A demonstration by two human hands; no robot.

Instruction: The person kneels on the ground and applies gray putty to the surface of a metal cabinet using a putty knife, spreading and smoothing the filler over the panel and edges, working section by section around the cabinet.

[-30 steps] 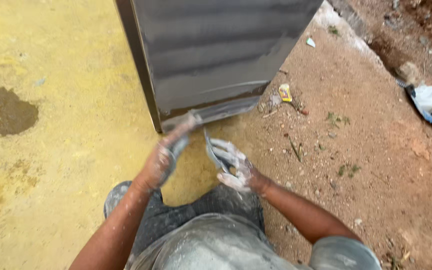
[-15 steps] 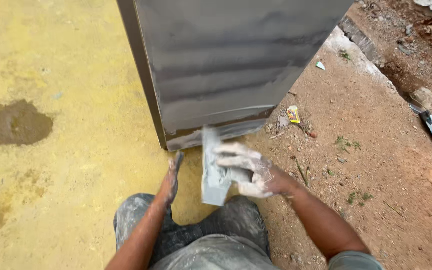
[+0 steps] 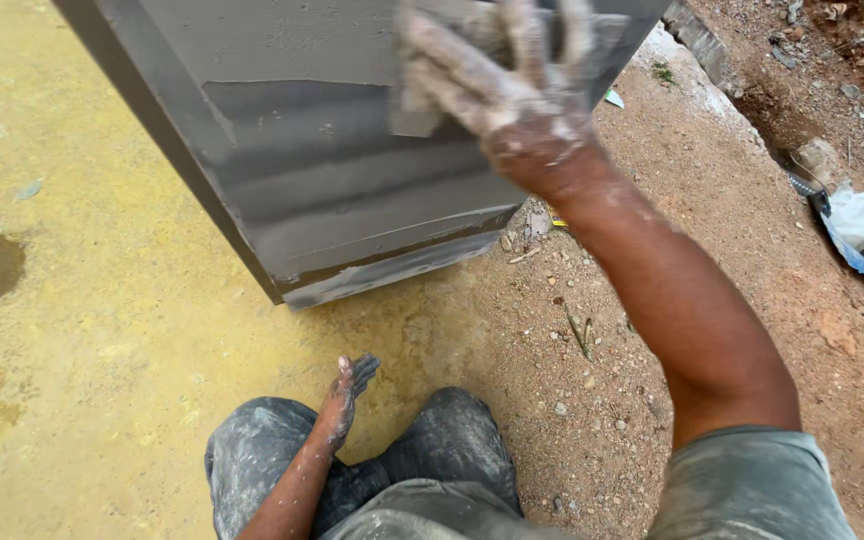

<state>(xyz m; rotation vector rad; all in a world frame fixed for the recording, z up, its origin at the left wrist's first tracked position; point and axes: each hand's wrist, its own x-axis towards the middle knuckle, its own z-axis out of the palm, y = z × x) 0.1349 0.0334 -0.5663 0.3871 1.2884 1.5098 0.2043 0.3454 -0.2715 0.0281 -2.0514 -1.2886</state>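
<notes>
Knees (image 3: 352,470) in plaster-stained trousers sat nearest, with the left hand (image 3: 348,392) hanging between them, its fingers loosely together and holding nothing. Farther off, the right hand (image 3: 512,85) was raised, fingers spread and pressing a flat trowel (image 3: 432,90) against the grey plastered pillar (image 3: 352,150). Sandy yellow ground (image 3: 72,330) lay left; a white bag (image 3: 852,215) lay far right.

Soft, even daylight is falling across the scene, casting only faint shadows and no glare. The raised right hand (image 3: 512,90) is smearing with motion blur (fingers especially), while the ground is staying reasonably sharp.
</notes>
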